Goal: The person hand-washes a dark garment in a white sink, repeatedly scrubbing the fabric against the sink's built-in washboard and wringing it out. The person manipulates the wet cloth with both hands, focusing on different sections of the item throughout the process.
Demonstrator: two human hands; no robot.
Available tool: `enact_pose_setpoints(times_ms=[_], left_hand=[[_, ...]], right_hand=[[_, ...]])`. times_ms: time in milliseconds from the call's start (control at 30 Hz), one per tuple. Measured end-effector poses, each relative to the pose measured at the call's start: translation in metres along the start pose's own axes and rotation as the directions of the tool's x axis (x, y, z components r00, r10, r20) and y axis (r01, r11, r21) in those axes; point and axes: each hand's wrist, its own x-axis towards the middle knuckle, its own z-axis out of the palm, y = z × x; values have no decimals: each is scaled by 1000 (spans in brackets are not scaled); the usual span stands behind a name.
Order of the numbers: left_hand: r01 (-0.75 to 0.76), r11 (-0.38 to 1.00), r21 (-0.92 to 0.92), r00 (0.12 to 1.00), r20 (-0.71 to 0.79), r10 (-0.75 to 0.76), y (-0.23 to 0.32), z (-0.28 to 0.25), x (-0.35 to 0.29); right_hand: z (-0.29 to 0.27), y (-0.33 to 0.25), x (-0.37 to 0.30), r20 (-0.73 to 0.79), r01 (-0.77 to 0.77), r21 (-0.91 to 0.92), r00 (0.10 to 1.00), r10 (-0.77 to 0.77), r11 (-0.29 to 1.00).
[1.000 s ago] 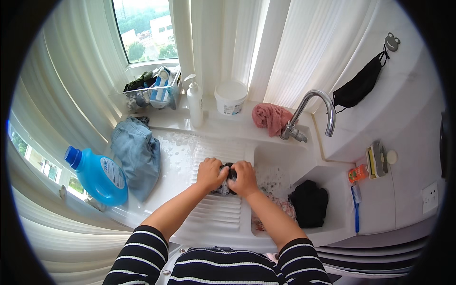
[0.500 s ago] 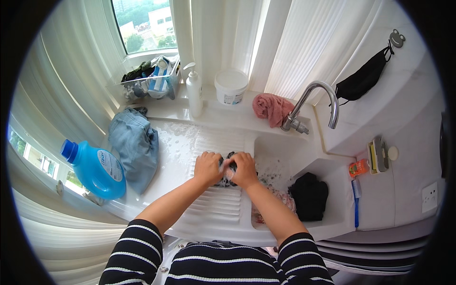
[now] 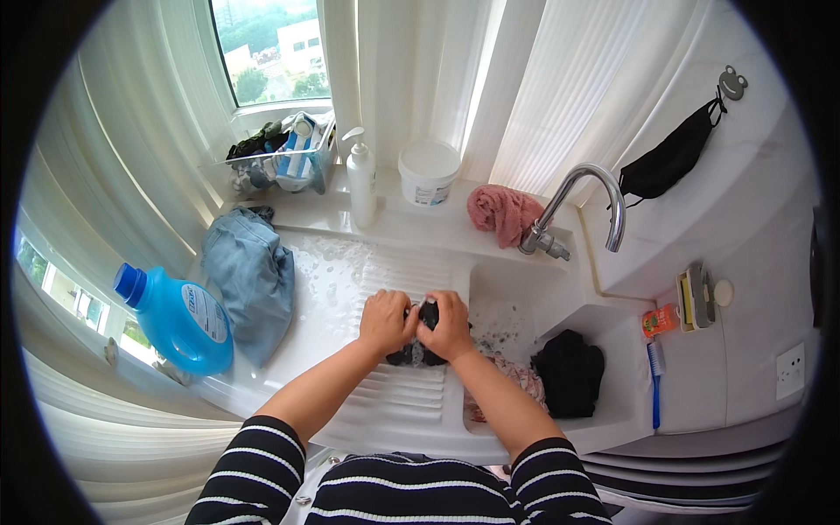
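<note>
Side by side over the ribbed washboard [image 3: 398, 394] of a white sink, my two hands grip a small wet black cloth [image 3: 428, 315]. My left hand [image 3: 386, 324] has its fingers curled round the cloth's left part. My right hand [image 3: 448, 325] is closed on its right part, and a fold bulges up between the thumbs. Dark material also lies on the ribs under both hands; its full shape is hidden. In the basin [image 3: 525, 280] to the right, a black garment [image 3: 569, 374] lies beside a patterned pinkish cloth [image 3: 522, 381], which my right forearm partly covers.
Blue jeans-like fabric [image 3: 249, 284] and a blue detergent jug [image 3: 182, 319] stand at the left. Behind are a pump bottle [image 3: 360, 185], white tub [image 3: 429, 171], pink towel [image 3: 505, 214] and curved faucet [image 3: 604, 179]. A blue brush [image 3: 655, 385] is at the right.
Both hands have shifted slightly toward me on the washboard. The black cloth is now bunched up between the thumbs, where the fingers were rubbing over it before.
</note>
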Motion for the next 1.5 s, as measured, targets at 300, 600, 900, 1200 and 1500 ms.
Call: enact_pose_setpoints(times_ms=[300, 600, 900, 1200, 1500], left_hand=[[-177, 969, -175, 982, 35, 186, 22, -44, -51], [141, 989, 52, 985, -107, -135, 1, -5, 27], [-435, 893, -117, 898, 22, 440, 16, -40, -49], [540, 802, 256, 709, 374, -597, 26, -28, 26], [-206, 971, -126, 967, 125, 221, 0, -22, -35]], right_hand=[[-39, -40, -51, 127, 242, -38, 964, -236, 970], [0, -9, 22, -56, 65, -96, 996, -70, 993], [-34, -20, -55, 117, 420, 219, 885, -451, 881], [-13, -4, 21, 385, -325, -225, 837, 390, 919], [-32, -19, -16, 274, 325, 122, 897, -347, 938]])
